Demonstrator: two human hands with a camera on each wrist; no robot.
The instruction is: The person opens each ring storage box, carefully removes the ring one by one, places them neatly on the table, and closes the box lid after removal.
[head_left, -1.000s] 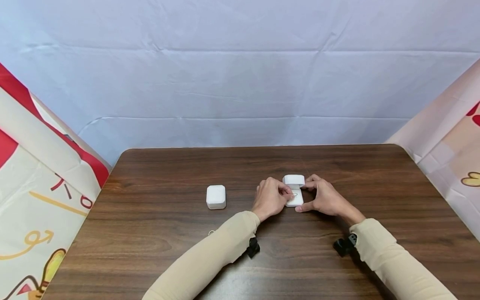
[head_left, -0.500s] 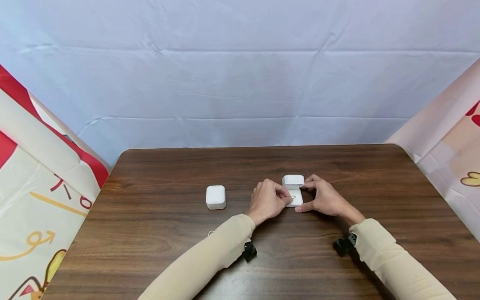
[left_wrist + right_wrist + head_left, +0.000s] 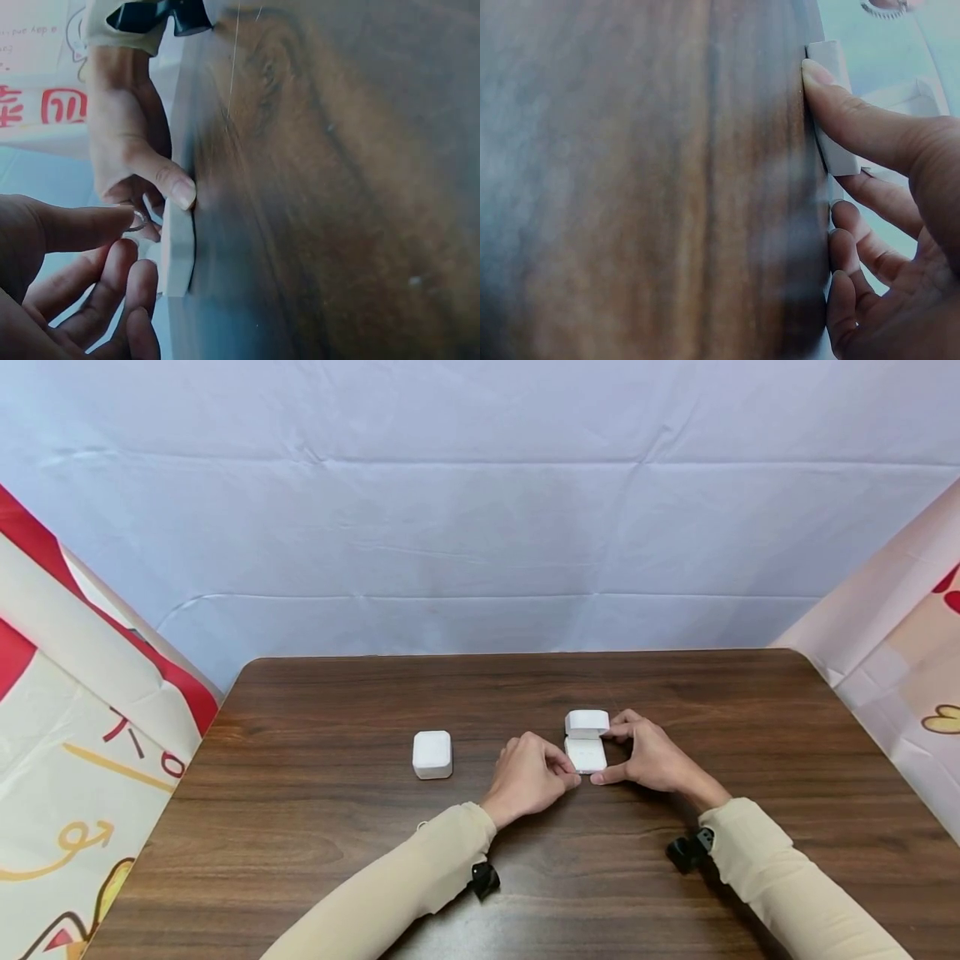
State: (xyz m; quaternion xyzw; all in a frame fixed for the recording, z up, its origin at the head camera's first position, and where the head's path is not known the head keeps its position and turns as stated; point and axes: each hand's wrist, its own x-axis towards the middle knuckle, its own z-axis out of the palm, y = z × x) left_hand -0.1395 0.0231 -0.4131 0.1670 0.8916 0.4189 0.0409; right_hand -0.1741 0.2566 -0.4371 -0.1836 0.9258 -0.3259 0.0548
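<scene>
An open white ring box (image 3: 586,757) stands on the table with its lid raised at the back. My right hand (image 3: 654,758) grips it from the right, thumb at the front corner and fingers along the side and rear. In the left wrist view, my left hand (image 3: 67,262) pinches a small silver ring (image 3: 137,222) between thumb and finger. The ring also shows at the top edge of the right wrist view, above the box. From the head view, the left hand (image 3: 531,778) is at the box's front left corner, and its fingers hide the ring.
A second white box (image 3: 432,754), closed, stands to the left on the brown table (image 3: 337,710). Another ring (image 3: 422,825) lies partly hidden behind the left sleeve (image 3: 397,877). A pale cloth hangs behind the table's far edge.
My left hand has drawn the ring from over the box's cushion toward the near left, baring the cushion. The right hand and the box have stayed nearly still.
</scene>
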